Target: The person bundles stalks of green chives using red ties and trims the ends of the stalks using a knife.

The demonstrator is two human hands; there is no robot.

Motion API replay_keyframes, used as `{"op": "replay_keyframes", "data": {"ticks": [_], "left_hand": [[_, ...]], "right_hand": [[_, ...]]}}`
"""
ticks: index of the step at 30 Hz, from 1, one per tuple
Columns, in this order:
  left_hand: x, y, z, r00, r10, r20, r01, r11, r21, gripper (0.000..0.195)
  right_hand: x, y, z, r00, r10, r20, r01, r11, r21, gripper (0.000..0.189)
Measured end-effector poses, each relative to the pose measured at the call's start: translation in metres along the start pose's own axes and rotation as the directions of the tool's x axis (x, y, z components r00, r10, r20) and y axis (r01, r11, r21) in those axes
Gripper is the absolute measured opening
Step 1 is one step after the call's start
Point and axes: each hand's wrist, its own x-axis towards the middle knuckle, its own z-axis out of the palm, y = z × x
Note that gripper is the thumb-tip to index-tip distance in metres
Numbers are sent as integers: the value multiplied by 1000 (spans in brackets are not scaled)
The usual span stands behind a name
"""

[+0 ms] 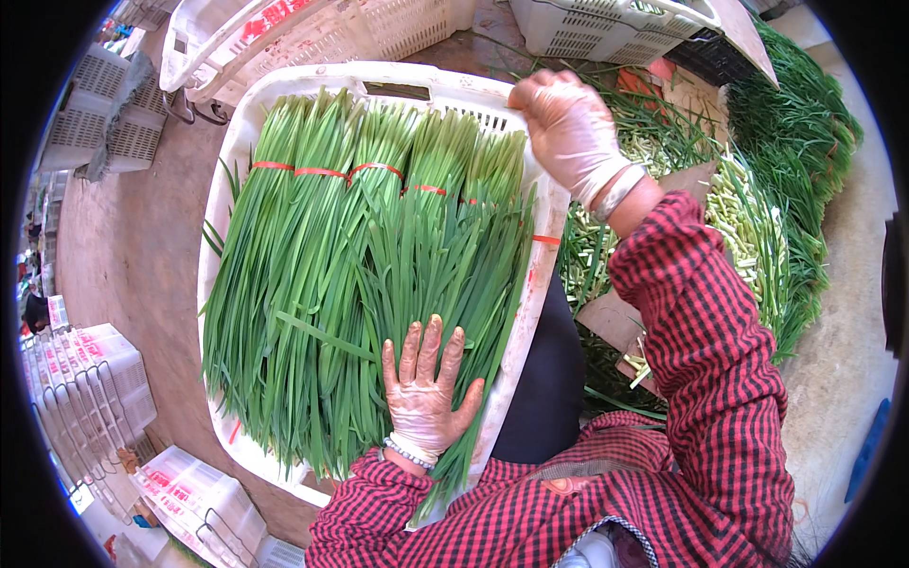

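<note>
A white plastic crate (513, 312) stands tilted before me, filled with bundles of green Chinese chives (312, 263). Red bands (321, 172) tie the bundles near their pale stem ends, which point to the crate's far side. My left hand (426, 397), in a thin, stained glove, lies flat with fingers spread on the leaves at the near right. At the far right corner, my right hand (572, 128), gloved and slightly blurred, is curled over the crate's rim. Its fingertips are partly hidden. A loose red band (546, 240) crosses the right rim.
Cut stem pieces (742, 213) and loose leaves litter the right side, beside a large heap of chives (795, 121). More white crates stand at the back (398, 28), back right (603, 32) and lower left (199, 490). My dark-clad leg (543, 383) is against the crate's right side.
</note>
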Motion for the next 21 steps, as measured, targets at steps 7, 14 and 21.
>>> {"op": "replay_keyframes", "data": {"ticks": [7,14,21], "left_hand": [[-1,0,0,1000,-1,-9,1,1000,2,86],[-2,0,0,1000,-2,-6,2,1000,-8,85],[-1,0,-1,1000,-3,8,3,1000,-5,86]], "right_hand": [[-31,-11,-19,888,-232,397,279,958,-64,17],[-49,-14,-3,883,-255,393,266,964,29,17],[-54,-22,4,869,-265,418,303,953,-27,24]]}}
